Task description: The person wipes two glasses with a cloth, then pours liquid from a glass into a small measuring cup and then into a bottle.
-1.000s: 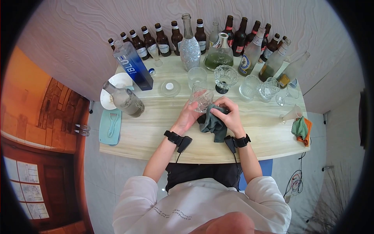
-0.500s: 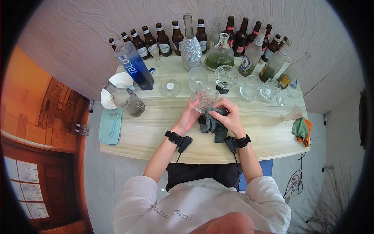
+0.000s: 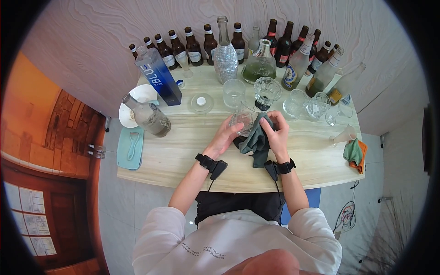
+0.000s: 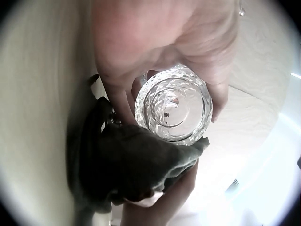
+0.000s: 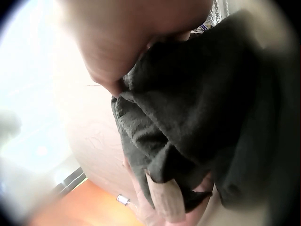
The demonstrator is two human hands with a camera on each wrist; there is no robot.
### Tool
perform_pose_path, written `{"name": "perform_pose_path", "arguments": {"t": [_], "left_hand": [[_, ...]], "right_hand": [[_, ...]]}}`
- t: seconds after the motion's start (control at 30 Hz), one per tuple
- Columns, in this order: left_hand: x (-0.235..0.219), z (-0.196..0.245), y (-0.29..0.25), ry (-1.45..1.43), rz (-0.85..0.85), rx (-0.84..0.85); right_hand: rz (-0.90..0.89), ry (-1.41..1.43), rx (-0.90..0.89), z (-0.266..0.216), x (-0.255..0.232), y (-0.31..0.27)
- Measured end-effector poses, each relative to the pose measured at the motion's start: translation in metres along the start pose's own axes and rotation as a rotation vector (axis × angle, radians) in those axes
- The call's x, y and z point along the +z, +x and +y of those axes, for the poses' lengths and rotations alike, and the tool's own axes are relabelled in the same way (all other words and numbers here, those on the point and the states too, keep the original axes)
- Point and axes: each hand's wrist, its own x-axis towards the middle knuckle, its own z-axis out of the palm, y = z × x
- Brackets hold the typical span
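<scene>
My left hand (image 3: 224,137) grips a clear cut-glass tumbler (image 3: 241,121) over the middle of the table, fingers and thumb around its side. In the left wrist view the glass's round patterned end (image 4: 175,106) faces the camera. A dark grey-green cloth (image 3: 259,145) is pinched in my right hand (image 3: 278,133), thumb on top, and lies against the right side of the tumbler. Its lower end hangs toward the table. Folds of the cloth (image 5: 188,103) fill much of the right wrist view and hide most of the glass there.
Beyond my hands stand a straight tumbler (image 3: 234,93), a footed glass bowl (image 3: 267,90) and several glasses at right. Bottles line the back, with a blue bottle (image 3: 160,80) at left. Green and orange cloths (image 3: 353,152) lie at the right edge, a peeler (image 3: 133,145) at left.
The tumbler has shifted slightly right and turned in my left hand. My right hand has moved up and right, drawing the cloth higher along the glass's side.
</scene>
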Motion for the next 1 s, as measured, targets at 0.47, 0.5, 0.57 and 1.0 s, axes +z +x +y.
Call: {"name": "perform_pose_path", "arguments": {"t": [0.47,0.5,0.57,1.0], "left_hand": [[0.005,0.005,-0.002,-0.016,0.003,0.065],[0.004,0.004,-0.002,-0.011,-0.002,0.059],[0.006,0.004,-0.001,-0.002,-0.017,0.045],[0.009,0.007,-0.002,-0.108,0.084,0.056]], "right_hand": [[-0.128,-0.225,-0.076,-0.003,0.0,-0.004],[-0.088,-0.169,-0.064,0.002,-0.001,-0.003],[-0.006,-0.06,-0.038,0.003,-0.001,-0.002],[-0.244,-0.143,0.059,-0.007,0.0,-0.003]]}}
